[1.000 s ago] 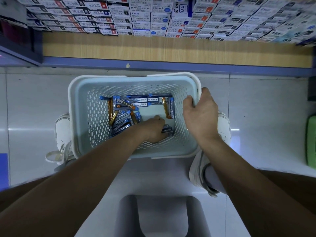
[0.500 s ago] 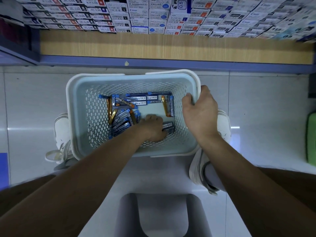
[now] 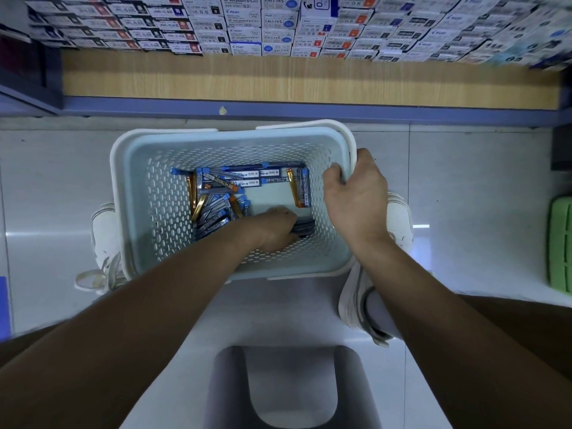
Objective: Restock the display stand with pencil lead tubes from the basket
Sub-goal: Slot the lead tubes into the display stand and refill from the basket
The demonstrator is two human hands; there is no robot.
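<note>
While the white perforated basket (image 3: 139, 181) stood on the pale tiled floor (image 3: 464, 187) between two white shoes (image 3: 103, 230), both hands were at it. The right hand (image 3: 356, 202) was clamped on the basket's right rim, with its fingers hooked over the inner side and its thumb on the outer side. Pencil lead tubes (image 3: 216, 212) lay loose on the basket's bottom. A heap of dark ones with blue and orange caps sat toward the left edge, a row lay along the far edge, and a few lay lengthwise by the right edge. The left hand (image 3: 275, 229) reached down to the bottom near the near right corner. Its fingers were curled on a small bunch (image 3: 305, 227) of dark tubes whose ends stuck out past the knuckles toward the right wall. Beyond the basket's far edge rose a wooden shelf (image 3: 309, 75), stacked along its top with small white boxes (image 3: 247, 26). A grey stool (image 3: 223, 391) stood on the floor at the near side, between the forearms. A green crate (image 3: 560, 243) showed at the floor's right edge.
</note>
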